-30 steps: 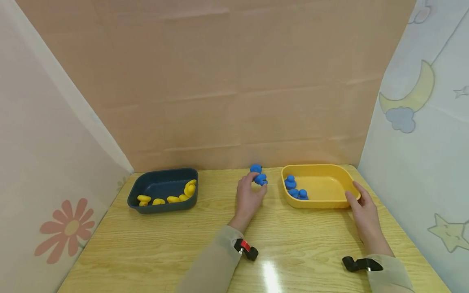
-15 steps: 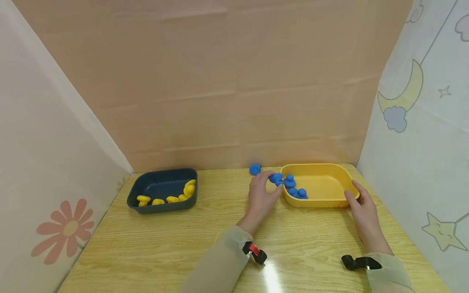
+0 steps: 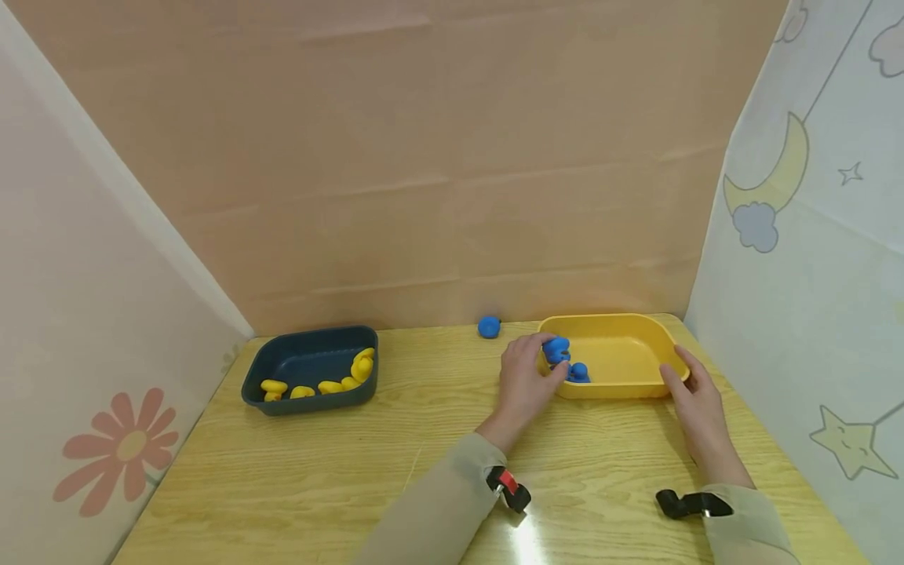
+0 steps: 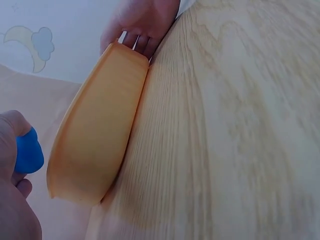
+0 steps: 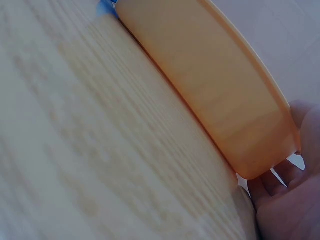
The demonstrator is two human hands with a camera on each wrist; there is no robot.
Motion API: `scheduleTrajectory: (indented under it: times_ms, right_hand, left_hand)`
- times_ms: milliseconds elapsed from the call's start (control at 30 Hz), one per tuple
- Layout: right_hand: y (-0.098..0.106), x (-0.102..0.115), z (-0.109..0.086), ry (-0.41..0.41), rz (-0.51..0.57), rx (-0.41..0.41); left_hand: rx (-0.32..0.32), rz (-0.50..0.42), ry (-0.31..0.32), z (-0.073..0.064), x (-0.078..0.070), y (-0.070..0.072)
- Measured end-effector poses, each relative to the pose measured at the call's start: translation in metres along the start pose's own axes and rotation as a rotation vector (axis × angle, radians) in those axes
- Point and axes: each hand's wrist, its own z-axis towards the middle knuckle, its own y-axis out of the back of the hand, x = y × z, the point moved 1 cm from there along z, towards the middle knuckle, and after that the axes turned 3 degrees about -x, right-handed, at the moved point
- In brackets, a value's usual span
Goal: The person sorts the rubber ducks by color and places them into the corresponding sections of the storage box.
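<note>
My left hand [image 3: 526, 382] pinches a blue rubber duck [image 3: 556, 348] between thumb and fingers, over the left end of the yellow tray [image 3: 625, 391]. In the left wrist view that duck [image 4: 30, 154] shows beside the tray's wall, partly covered by the fingers. Other blue ducks [image 3: 579, 372] lie in the tray's near left part, some hidden behind my hand. At the tray's right end, my right hand [image 3: 701, 408] holds the wall, thumb up at the rim and fingers round the end. One more blue duck [image 3: 489, 327] sits on the table behind my left hand.
A dark blue tray [image 3: 311, 406] with several yellow ducks [image 3: 362, 367] along its near and right sides stands at the left of the wooden table [image 3: 297, 479]. Brown paper [image 3: 452, 196] backs the table, and patterned sheets hang on both sides.
My left hand has carried the blue duck rightward, from beside the other duck on the table to over the yellow tray's left end. My right hand has stayed at the tray.
</note>
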Motion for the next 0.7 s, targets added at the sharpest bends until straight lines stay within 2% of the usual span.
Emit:
scheduleTrajectory:
  times_ms: [333,567,700]
  right_hand:
    - [-0.001,-0.001,0.001,-0.014,-0.006,-0.005]
    - [-0.001,-0.003,0.002,-0.001,-0.008,-0.012]
    - [-0.002,-0.003,0.002,-0.003,0.001,-0.013]
  left_hand:
    - [0.010,0.097,-0.013,0.007,-0.002,-0.012]
    - [0.068,0.149,-0.029,0.013,-0.001,-0.019]
    - [0.080,0.156,-0.022,0.014,0.000,-0.020]
